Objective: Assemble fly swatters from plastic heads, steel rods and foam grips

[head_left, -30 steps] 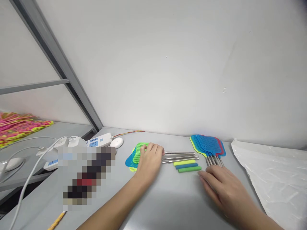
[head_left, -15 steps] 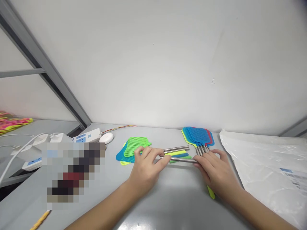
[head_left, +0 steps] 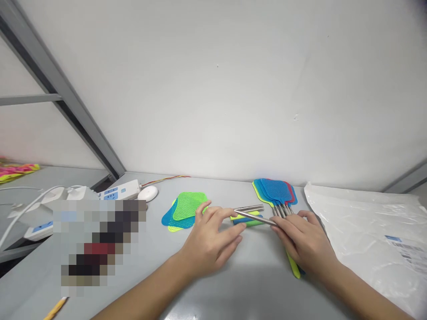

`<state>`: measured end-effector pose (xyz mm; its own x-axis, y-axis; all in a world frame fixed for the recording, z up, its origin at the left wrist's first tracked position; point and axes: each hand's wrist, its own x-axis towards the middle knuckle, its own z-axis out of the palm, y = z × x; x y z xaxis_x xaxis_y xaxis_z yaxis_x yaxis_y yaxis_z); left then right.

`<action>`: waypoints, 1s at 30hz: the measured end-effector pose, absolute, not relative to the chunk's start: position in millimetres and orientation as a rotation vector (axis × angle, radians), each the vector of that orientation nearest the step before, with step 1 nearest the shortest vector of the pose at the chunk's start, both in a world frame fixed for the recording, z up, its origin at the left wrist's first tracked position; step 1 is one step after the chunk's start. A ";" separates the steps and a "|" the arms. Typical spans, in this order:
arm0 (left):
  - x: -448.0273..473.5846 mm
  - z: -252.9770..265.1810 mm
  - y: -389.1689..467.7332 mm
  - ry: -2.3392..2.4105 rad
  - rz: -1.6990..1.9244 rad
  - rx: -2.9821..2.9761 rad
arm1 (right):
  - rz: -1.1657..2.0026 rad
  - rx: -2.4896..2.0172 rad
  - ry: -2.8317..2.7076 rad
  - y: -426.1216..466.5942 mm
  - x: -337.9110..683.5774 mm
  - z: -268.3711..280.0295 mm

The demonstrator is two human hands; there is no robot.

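Note:
A thin metal rod (head_left: 255, 217) slants between my hands, its right end gripped in the fingers of my right hand (head_left: 305, 238). My left hand (head_left: 208, 238) is open, thumb apart, its index fingertip at the rod's left end; whether it touches I cannot tell. Under and behind my right hand lie several fly swatters (head_left: 275, 190) with blue, yellow and red mesh heads and metal shafts. Beyond the held rod lie more metal rods (head_left: 250, 208) and yellow, blue and green handles (head_left: 253, 222). Loose mesh swatter heads (head_left: 190, 205), green, blue and yellow, lie behind my left hand.
White power strips (head_left: 122, 191) with cables and a round white device (head_left: 147, 193) are at the left. Part of the left side is pixelated. A white plastic bag (head_left: 363, 235) covers the right side of the grey table (head_left: 213, 298). A pale wall (head_left: 213, 98) rises behind.
My left thumb and fingers have come apart, releasing their pinch on the rod. The rod's left end is now raised and shifted right. My right hand still grips its other end.

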<state>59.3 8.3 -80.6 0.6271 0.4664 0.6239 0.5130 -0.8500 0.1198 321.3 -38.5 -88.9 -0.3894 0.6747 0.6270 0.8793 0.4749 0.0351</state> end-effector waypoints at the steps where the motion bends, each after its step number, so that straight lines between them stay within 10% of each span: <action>1: 57.7 -80.9 10.6 -0.868 -1.044 -2.781 | -0.496 -1.269 -2.176 -38.4 323.3 -89.6; 18: 4.7 -96.8 67.6 -1.735 -0.286 -2.545 | -0.263 -1.167 -2.170 -42.8 327.5 -92.7; 30: 44.6 -69.9 30.0 -1.231 -0.731 -2.805 | -0.382 -1.158 -2.227 -39.8 329.2 -91.5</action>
<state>44.6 30.0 -69.9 0.5866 0.6980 0.4108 0.6944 -0.6945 0.1884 329.2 -39.8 -91.5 -0.4446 0.6443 0.6222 0.8149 0.5793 -0.0176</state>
